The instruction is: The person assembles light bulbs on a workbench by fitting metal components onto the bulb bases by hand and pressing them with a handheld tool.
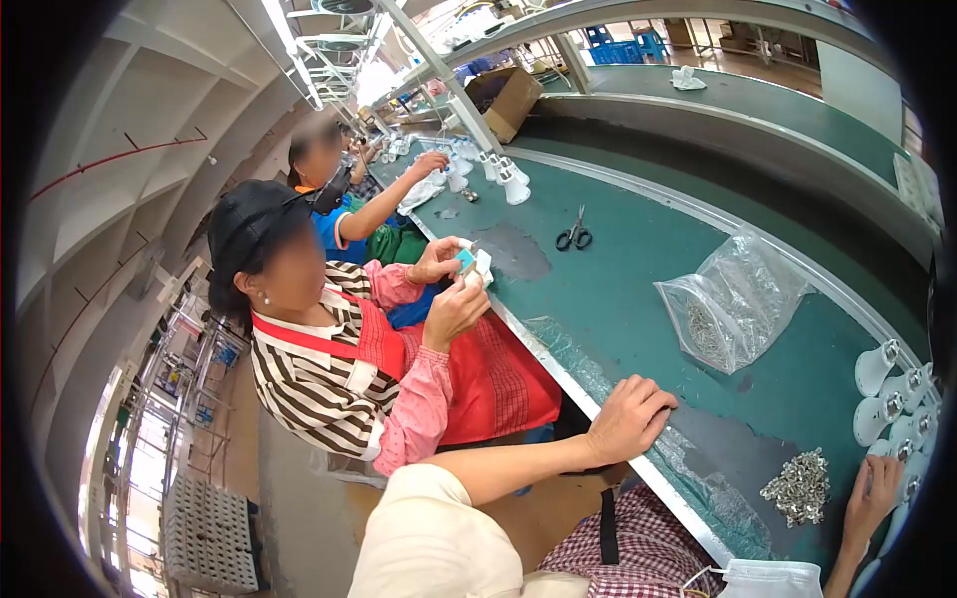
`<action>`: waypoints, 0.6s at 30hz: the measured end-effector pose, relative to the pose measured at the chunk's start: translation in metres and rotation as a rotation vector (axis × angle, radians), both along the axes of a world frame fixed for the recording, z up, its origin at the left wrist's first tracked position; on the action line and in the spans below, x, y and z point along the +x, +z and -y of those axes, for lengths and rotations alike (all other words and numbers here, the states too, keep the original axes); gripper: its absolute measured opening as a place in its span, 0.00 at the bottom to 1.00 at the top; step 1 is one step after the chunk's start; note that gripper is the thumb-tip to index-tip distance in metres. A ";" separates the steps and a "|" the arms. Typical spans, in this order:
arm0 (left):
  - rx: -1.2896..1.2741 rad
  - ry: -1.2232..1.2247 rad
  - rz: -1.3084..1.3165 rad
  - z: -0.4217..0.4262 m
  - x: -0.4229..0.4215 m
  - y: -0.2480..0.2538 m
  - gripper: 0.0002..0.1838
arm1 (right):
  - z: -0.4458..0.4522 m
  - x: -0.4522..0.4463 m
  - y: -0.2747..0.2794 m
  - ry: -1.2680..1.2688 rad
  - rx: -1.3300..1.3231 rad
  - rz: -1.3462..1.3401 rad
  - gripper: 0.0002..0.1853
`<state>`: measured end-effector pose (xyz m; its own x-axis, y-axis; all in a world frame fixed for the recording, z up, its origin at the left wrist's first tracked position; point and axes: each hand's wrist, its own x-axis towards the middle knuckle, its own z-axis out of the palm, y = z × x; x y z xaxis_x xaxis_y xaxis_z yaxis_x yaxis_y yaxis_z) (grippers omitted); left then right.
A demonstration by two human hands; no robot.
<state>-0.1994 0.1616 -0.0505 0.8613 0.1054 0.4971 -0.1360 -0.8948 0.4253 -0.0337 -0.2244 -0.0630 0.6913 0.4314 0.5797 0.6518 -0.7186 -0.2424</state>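
My left hand [630, 419] rests at the front edge of the green-topped workbench, its fingers loosely bent and apart, holding nothing. My right hand [872, 488], at the far right, reaches among white cone-shaped lamp housings [876, 367], with its fingers extended beside the nearest ones. Whether it touches one is hard to make out. Close to that hand lies a heap of small shiny metal parts [797, 488]. Farther along the bench is a clear plastic bag [738, 299] with more small metal pieces inside.
Black-handled scissors [574, 237] lie on the bench. Beside me a co-worker in a red apron [488, 389] holds a small white and teal item [474, 263]. Another person reaches to more white housings [513, 184]. A cardboard box [506, 103] stands behind.
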 end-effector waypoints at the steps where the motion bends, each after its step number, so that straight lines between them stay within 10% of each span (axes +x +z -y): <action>1: 0.018 0.002 -0.030 -0.001 0.000 -0.001 0.06 | 0.000 0.000 -0.001 -0.006 0.019 0.002 0.05; 13: -0.090 -0.056 -0.108 -0.004 -0.003 0.005 0.09 | 0.000 -0.007 0.007 -0.008 0.067 -0.067 0.05; 18: -0.453 0.015 -0.069 -0.002 -0.004 0.003 0.26 | -0.023 -0.022 0.034 0.034 0.136 0.119 0.05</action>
